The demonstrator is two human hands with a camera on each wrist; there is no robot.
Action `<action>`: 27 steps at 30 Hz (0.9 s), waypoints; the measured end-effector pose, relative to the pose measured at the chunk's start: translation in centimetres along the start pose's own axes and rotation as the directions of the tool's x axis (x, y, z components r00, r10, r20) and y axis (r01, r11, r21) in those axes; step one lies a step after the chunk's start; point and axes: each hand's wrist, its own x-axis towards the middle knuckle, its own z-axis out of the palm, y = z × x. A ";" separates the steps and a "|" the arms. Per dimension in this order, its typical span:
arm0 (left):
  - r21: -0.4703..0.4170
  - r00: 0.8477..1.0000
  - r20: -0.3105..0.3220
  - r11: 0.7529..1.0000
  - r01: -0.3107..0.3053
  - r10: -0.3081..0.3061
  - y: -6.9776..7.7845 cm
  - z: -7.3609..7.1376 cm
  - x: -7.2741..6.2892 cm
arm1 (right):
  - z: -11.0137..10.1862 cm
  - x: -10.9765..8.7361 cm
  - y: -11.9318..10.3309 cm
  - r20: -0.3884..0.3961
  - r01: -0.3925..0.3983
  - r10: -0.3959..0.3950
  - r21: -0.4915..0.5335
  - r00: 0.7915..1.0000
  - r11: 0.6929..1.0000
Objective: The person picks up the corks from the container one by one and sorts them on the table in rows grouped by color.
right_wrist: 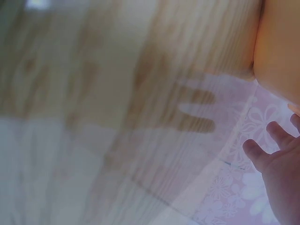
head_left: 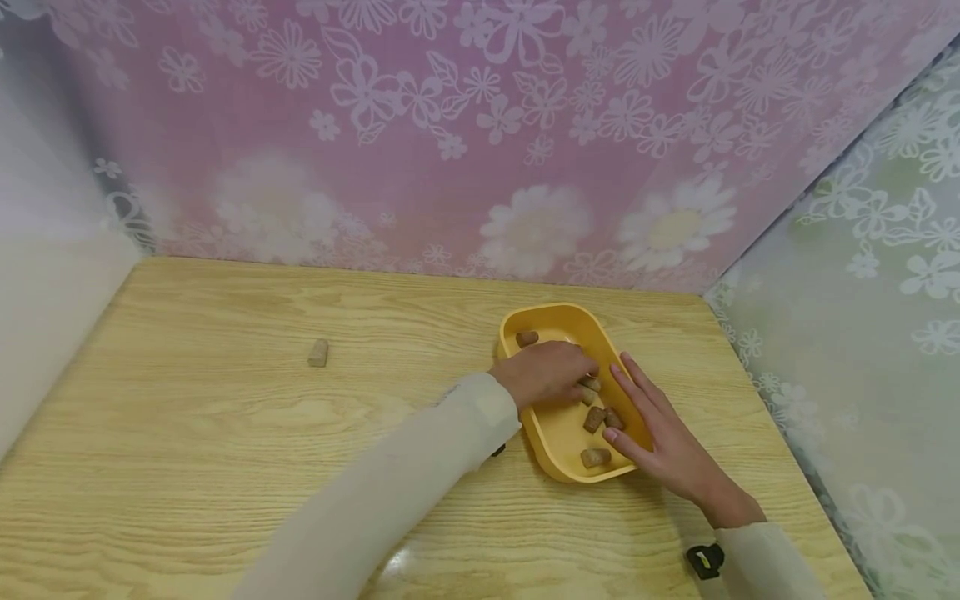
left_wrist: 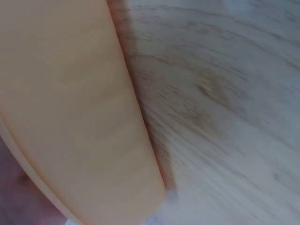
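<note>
A yellow rectangular tray (head_left: 551,454) with rounded corners sits on the table and holds several brown cork stoppers. My left hand (head_left: 546,371) reaches over its left side, fingers curled down among the corks. At its fingertips, a light cork (head_left: 590,383) appears pinched between finger and thumb, though the hand partly hides the grip. Dark corks (head_left: 595,418) lie just below. My right hand (head_left: 667,442) rests along the tray's right rim with fingers spread and fairly straight; the right wrist view shows part of this hand (right_wrist: 283,173). The left wrist view mostly shows the tray's outer wall (left_wrist: 79,103).
One tapered cork (head_left: 318,352) stands or lies alone on the wooden table (head_left: 225,450), left of the tray. A pink flowered panel (head_left: 420,167) rises behind the table, and a pale flowered one (head_left: 877,333) borders the right side. A white wall (head_left: 60,250) is at left.
</note>
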 end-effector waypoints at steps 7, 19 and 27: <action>0.013 0.999 -0.001 0.999 0.050 -0.050 0.9 0.5 0.3 | 0.1 0.0 0.2 0.005 -0.001 0.001 0.005 1.000 1.000; 0.056 0.999 -0.019 0.997 0.051 -0.050 1.6 0.8 0.5 | -0.1 0.0 0.1 0.004 -0.011 0.011 0.001 1.000 1.000; 0.118 0.999 0.019 0.992 -0.041 0.039 0.9 0.2 -0.5 | -0.1 0.0 0.0 0.008 -0.010 0.010 0.003 1.000 1.000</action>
